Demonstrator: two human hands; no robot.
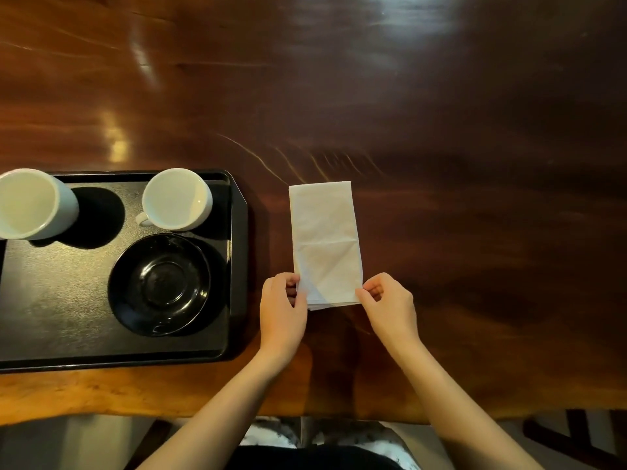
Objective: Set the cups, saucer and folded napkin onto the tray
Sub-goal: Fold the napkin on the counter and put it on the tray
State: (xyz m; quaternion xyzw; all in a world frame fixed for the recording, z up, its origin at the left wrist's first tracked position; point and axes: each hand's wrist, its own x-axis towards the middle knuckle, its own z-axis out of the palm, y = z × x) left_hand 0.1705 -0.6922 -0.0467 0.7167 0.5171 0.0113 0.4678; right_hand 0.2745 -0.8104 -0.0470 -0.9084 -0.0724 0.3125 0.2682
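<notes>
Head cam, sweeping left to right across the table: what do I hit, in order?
Left white cup → black saucer → tray's right rim → left hand → folded napkin → right hand. The handled cup sits above the saucer, so I leave it out.

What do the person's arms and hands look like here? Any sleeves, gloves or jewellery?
Both forearms are bare right down to the bottom of the picture, with no sleeves in sight. The left hand and right hand wear no gloves, and no rings, watch or bracelet show.
</notes>
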